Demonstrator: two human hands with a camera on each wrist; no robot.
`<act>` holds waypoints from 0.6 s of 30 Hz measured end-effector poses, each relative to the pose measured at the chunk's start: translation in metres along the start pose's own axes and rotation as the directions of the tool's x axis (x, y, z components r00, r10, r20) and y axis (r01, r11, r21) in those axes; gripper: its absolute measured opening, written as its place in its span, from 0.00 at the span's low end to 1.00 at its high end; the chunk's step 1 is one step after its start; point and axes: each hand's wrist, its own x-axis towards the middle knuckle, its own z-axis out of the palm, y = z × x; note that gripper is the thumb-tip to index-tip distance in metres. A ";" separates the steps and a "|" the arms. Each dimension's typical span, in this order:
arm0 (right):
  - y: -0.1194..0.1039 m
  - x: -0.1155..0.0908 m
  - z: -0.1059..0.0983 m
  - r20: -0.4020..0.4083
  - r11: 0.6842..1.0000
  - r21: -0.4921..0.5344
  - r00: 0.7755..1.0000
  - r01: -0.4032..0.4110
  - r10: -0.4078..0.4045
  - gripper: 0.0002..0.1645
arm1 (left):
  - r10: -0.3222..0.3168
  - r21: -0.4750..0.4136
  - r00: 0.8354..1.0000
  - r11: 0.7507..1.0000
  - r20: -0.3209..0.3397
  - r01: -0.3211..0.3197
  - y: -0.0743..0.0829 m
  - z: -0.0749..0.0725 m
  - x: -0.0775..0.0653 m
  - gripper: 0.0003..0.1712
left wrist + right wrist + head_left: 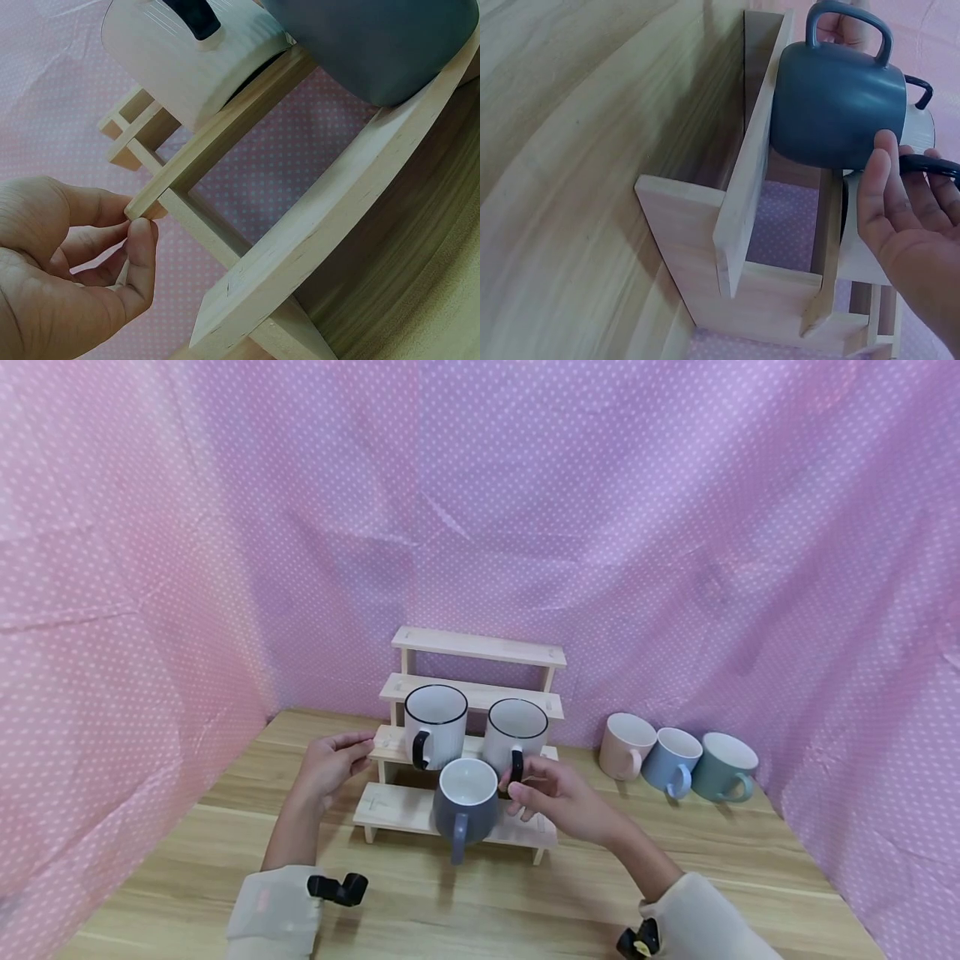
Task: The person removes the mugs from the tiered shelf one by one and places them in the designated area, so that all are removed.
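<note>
A tiered wooden stand (pixel 390 810) rises in steps on the table. My left hand (pixel 335 766) pinches the left end of its second step between thumb and fingers, plainer in the left wrist view (pixel 82 255). Two white mugs with black rims and black handles sit on that step: the left mug (pixel 442 735) and the right mug (pixel 491 743). My right hand (pixel 566 797) holds the right mug's black handle (pixel 930 165) with its fingers. A grey-blue mug (pixel 480 814) stands on the lowest step, handle toward me, close to my right fingertips.
To the right on the wooden table (pixel 480 910), a pink mug (pixel 618 752), a light blue mug (pixel 660 764) and a green mug (pixel 712 781) stand in a row by the curtain. Pink dotted cloth (pixel 480 527) hangs behind and at both sides.
</note>
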 end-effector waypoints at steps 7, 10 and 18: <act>0.001 0.002 0.003 -0.039 0.986 0.140 0.994 -0.092 0.098 0.26 | 0.003 0.011 1.000 1.000 -0.001 -0.003 -0.001 -0.001 0.002 0.21; 0.001 0.002 0.005 -0.081 0.982 0.155 0.989 -0.112 0.125 0.28 | 0.004 0.005 1.000 1.000 0.002 -0.004 -0.001 -0.001 0.002 0.21; 0.005 0.000 0.006 -0.205 0.968 0.207 0.961 -0.141 0.184 0.27 | 0.004 0.023 1.000 1.000 0.000 -0.004 -0.001 -0.002 0.002 0.21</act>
